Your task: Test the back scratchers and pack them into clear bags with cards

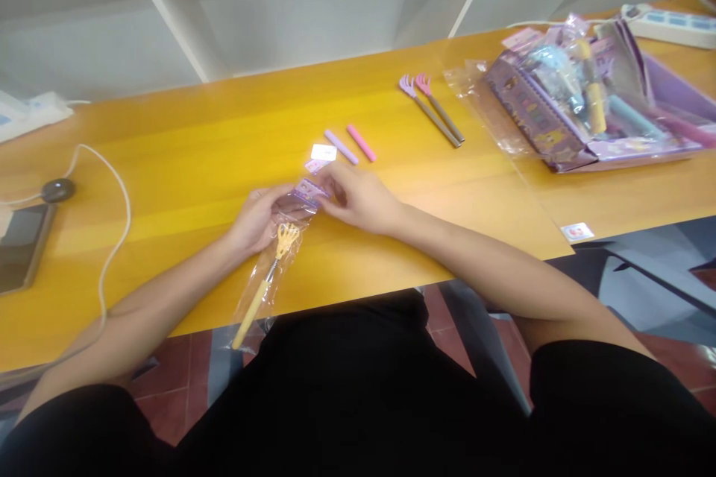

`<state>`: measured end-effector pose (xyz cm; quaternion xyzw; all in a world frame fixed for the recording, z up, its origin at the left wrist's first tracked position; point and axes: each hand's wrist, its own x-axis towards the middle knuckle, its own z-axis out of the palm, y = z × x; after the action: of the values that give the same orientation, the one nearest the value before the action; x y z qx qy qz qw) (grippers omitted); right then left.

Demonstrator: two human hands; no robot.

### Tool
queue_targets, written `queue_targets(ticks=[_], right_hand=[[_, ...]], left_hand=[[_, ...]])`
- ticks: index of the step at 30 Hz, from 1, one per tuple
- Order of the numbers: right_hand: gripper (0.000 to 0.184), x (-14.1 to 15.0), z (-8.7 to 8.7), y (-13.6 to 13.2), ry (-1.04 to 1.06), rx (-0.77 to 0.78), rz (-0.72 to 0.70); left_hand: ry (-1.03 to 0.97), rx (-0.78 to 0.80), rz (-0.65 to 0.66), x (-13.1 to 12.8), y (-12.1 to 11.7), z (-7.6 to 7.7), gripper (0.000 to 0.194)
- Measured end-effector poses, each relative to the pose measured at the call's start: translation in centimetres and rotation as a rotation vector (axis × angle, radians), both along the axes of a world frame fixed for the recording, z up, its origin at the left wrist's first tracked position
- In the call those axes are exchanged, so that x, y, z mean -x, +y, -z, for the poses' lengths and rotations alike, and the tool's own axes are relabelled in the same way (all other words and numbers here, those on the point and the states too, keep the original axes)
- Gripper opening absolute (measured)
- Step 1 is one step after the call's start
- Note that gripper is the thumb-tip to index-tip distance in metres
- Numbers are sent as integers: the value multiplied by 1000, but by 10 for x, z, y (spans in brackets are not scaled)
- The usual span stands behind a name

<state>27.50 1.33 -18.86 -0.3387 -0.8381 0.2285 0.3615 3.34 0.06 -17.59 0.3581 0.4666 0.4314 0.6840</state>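
My left hand (261,219) is closed on the top of a clear plastic bag (270,268). Through the film shows a yellow back scratcher (287,238) with a hand-shaped head, a metal shaft and a yellow grip, which hangs past the table's front edge. My right hand (361,197) pinches at the purple header card (309,191) of that bag, its fingertips partly hidden. Just beyond these fingers lie a white paper piece (324,153), a lilac tube (341,147) and a pink tube (362,143).
Two loose back scratchers, one lilac (430,115) and one pink (441,110), lie farther right. A purple display box (537,115) holds several bagged items. Power strips (674,26), a cable (126,201), a phone (23,247) and a small sticker (576,232) are on the table.
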Motion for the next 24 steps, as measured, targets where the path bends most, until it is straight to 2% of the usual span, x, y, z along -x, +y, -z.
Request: queue_targets(ticks=[11,19,24], right_hand=[[21,-2,4,2,-19,-162,-37],[31,-3,5,3,-27,-176,-124],[25,0,6,2,15,-135,-102]], left_hand=[[-7,-19,-70,-1,0,4,24],[-2,-35,-169,-2,2,9,30],[-27,-52,-171,-3,0,7,30]])
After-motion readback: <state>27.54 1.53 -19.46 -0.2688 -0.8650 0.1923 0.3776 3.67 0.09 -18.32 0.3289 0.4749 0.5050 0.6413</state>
